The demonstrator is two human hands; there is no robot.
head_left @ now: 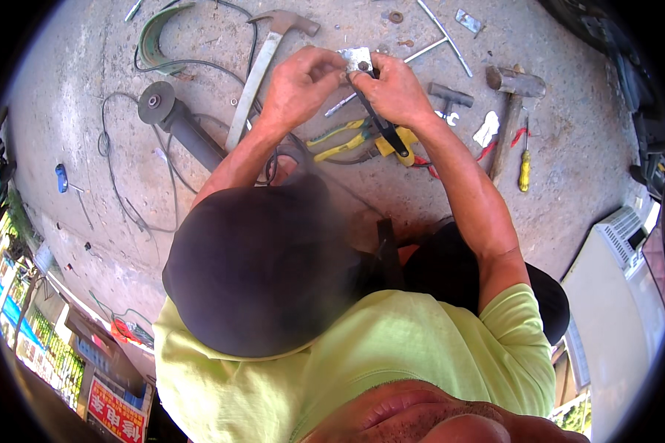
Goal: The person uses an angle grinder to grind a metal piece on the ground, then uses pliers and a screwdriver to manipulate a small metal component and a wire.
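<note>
Both my hands meet above the concrete floor, at the top middle of the view. My right hand [395, 88] grips a flat black bar [380, 122], its thumb pressed near the upper end. A small silvery metal plate [357, 57] sits at that end, with a dark round bolt head or nut [363, 66] by it. My left hand [303, 85] is closed at the plate's left edge, fingertips pinched together; what is between them is hidden. Beneath the bar lie yellow-handled pliers [340, 140] and another yellow tool [399, 142].
Left of my hands lie a claw hammer [262, 74], an angle grinder [177, 122] with its cord, and a curved green metal piece [153, 40]. A T-handle wrench [447, 38], a small hammer [451, 96], a sledgehammer [515, 83] and a yellow screwdriver [524, 170] lie right.
</note>
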